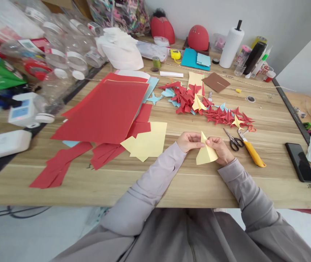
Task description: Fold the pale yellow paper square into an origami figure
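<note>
A partly folded piece of pale yellow paper (206, 156) is held up over the table between both hands. My left hand (189, 142) pinches its left side near the top point. On the other side, my right hand (219, 148) grips the right edge, thumb in front. Just right of that hand lie black scissors (235, 141) and a yellow utility knife (254, 154). Loose yellow sheets (155, 140) rest to the left of my left hand. Beyond the hands spreads a pile of folded red paper stars (184, 100), with a few yellow and blue ones among them.
Large red sheets (103, 112) and cut red strips (60, 165) cover the left side. Plastic bottles (75, 54) crowd the far left. A phone (301, 162) lies at the right. A white bottle (231, 47) and red domed objects (198, 37) stand at the back.
</note>
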Available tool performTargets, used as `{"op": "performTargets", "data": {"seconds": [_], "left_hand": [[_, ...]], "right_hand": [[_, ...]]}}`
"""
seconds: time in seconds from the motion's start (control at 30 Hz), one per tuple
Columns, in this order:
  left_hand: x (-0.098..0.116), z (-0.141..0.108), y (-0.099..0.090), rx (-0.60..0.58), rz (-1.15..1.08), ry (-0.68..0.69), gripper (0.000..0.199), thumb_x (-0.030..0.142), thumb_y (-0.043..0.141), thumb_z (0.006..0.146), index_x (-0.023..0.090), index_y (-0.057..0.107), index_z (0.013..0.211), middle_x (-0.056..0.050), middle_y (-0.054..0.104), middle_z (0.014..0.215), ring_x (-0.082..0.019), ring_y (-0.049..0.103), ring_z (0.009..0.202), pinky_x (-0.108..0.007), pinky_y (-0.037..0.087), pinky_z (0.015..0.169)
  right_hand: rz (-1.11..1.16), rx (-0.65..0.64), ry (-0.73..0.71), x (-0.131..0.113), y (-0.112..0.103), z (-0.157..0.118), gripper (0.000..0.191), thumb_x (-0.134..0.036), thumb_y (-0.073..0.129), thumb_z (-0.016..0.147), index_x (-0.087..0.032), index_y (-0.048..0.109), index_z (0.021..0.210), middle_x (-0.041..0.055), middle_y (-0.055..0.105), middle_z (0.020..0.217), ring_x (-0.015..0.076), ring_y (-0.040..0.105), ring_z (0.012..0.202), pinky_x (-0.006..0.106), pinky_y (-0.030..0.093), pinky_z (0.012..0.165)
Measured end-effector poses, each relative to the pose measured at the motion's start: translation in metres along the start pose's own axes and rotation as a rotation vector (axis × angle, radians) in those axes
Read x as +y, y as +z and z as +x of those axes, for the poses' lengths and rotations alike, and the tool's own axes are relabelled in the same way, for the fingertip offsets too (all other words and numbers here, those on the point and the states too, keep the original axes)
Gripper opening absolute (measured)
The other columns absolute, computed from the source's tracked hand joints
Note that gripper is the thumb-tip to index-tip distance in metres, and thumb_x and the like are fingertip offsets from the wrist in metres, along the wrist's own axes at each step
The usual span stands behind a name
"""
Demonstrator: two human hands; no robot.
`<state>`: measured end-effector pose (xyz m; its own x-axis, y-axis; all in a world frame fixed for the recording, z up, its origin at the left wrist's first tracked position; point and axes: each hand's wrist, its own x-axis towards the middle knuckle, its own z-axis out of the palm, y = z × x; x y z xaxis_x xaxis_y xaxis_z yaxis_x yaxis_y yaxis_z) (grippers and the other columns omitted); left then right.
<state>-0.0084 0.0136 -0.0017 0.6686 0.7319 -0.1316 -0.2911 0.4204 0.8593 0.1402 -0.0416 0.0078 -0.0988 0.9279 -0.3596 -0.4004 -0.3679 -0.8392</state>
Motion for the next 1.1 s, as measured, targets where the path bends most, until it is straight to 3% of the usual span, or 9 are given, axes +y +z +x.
{"op": "performTargets", "data": {"seconds": [0.13, 0.3, 0.4, 0.53, 0.67, 0.97, 1.1], "left_hand": [[-0.0007, 0.0009, -0.0023, 0.018, 0.104, 0.055, 0.036, 0.03, 0.088, 0.043, 0.011, 0.071, 0.068, -0.004, 0.07, 0.064, -0.014, 0.064, 0.059, -0.025, 0.05, 0.062], [-0.0051, 0.0063, -0.0047, 0.185, 0.016, 0.102, 0.041, 0.031, 0.089, 0.039, 0.012, 0.069, 0.07, -0.004, 0.071, 0.068, -0.015, 0.065, 0.064, -0.028, 0.05, 0.066], [-0.004, 0.0062, -0.0034, 0.216, 0.095, 0.103, 0.04, 0.032, 0.088, 0.039, 0.012, 0.068, 0.068, -0.002, 0.069, 0.066, -0.013, 0.062, 0.061, -0.026, 0.049, 0.064], [-0.0027, 0.0038, -0.0022, 0.205, 0.267, 0.137, 0.037, 0.036, 0.086, 0.044, 0.012, 0.069, 0.068, 0.001, 0.064, 0.057, -0.009, 0.055, 0.052, -0.023, 0.044, 0.055], [-0.0037, 0.0041, -0.0042, 0.224, 0.35, 0.133, 0.037, 0.041, 0.085, 0.045, 0.013, 0.065, 0.058, 0.001, 0.06, 0.049, -0.008, 0.05, 0.045, -0.021, 0.038, 0.046], [0.0, 0.004, -0.0062, 0.253, 0.253, 0.086, 0.036, 0.034, 0.086, 0.039, 0.012, 0.066, 0.059, -0.003, 0.067, 0.057, -0.012, 0.06, 0.052, -0.025, 0.048, 0.056], [0.0027, 0.0043, -0.0058, 0.269, 0.233, 0.055, 0.039, 0.034, 0.088, 0.034, 0.013, 0.066, 0.058, -0.003, 0.067, 0.056, -0.012, 0.06, 0.051, -0.025, 0.05, 0.054]], "right_hand": [[-0.035, 0.028, -0.016, -0.001, -0.0001, 0.0014, 0.041, -0.048, 0.083, 0.051, -0.017, 0.055, 0.05, -0.0026, 0.057, 0.047, 0.0087, 0.048, 0.04, 0.022, 0.035, 0.041], [0.099, 0.037, -0.093, -0.0044, -0.0027, 0.0026, 0.052, -0.071, 0.06, 0.065, -0.019, 0.063, 0.064, 0.0005, 0.065, 0.061, 0.0139, 0.058, 0.056, 0.026, 0.046, 0.056], [-0.014, 0.05, -0.164, -0.0032, -0.0031, 0.0031, 0.04, -0.058, 0.071, 0.063, -0.019, 0.067, 0.072, 0.0002, 0.067, 0.067, 0.0139, 0.059, 0.059, 0.026, 0.046, 0.057], [-0.26, 0.093, -0.246, 0.0011, -0.0022, 0.0046, 0.031, -0.04, 0.082, 0.055, -0.018, 0.062, 0.063, -0.0029, 0.063, 0.058, 0.0095, 0.052, 0.05, 0.022, 0.038, 0.049], [-0.364, 0.123, -0.283, 0.0018, -0.0027, 0.0056, 0.034, -0.042, 0.082, 0.054, -0.017, 0.059, 0.057, -0.0043, 0.058, 0.051, 0.008, 0.046, 0.045, 0.021, 0.033, 0.045], [-0.302, 0.176, -0.266, 0.0001, -0.005, 0.0055, 0.029, -0.043, 0.081, 0.056, -0.017, 0.068, 0.062, 0.0008, 0.067, 0.059, 0.0109, 0.053, 0.05, 0.023, 0.038, 0.048], [-0.278, 0.195, -0.28, 0.002, -0.0064, 0.0075, 0.03, -0.045, 0.079, 0.059, -0.016, 0.069, 0.063, 0.0003, 0.065, 0.055, 0.0108, 0.053, 0.049, 0.022, 0.038, 0.047]]}}
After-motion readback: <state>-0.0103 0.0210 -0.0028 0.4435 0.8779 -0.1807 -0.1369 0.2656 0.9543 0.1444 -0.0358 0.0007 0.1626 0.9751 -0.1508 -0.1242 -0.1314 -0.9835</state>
